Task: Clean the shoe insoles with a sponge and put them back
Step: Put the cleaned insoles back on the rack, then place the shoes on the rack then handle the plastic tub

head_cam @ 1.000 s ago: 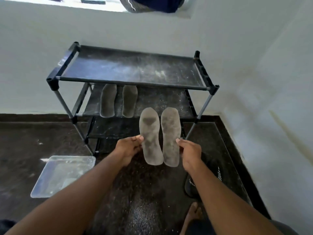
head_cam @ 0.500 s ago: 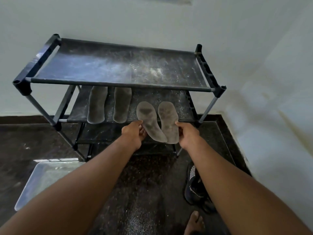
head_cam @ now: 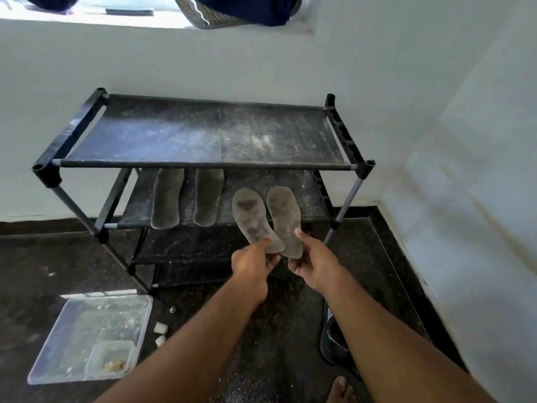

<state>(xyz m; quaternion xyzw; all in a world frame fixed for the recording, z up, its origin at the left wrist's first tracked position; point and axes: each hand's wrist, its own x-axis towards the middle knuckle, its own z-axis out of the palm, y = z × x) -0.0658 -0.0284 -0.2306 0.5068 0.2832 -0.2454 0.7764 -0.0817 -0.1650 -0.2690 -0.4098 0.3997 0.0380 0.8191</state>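
Two grey, stained insoles are held up in front of the black shoe rack (head_cam: 203, 164). My left hand (head_cam: 252, 261) pinches the heel of the left insole (head_cam: 252, 218). My right hand (head_cam: 315, 264) pinches the heel of the right insole (head_cam: 283, 216). The two heels overlap between my hands, toes pointing up and away. Another pair of grey insoles (head_cam: 186, 199) lies on the rack's second shelf, to the left, partly hidden by the top shelf. No sponge shows in view.
A clear plastic tray (head_cam: 87, 338) with a smaller tub in it lies on the dark floor at lower left, small white bits beside it. A dark shoe (head_cam: 332, 338) sits under my right forearm. My bare toes (head_cam: 340, 388) show below. White walls meet at the right.
My hands drew the two insoles back from the second shelf toward me and moved from the sides to the heels, which now overlap. The camera tilted up and back.
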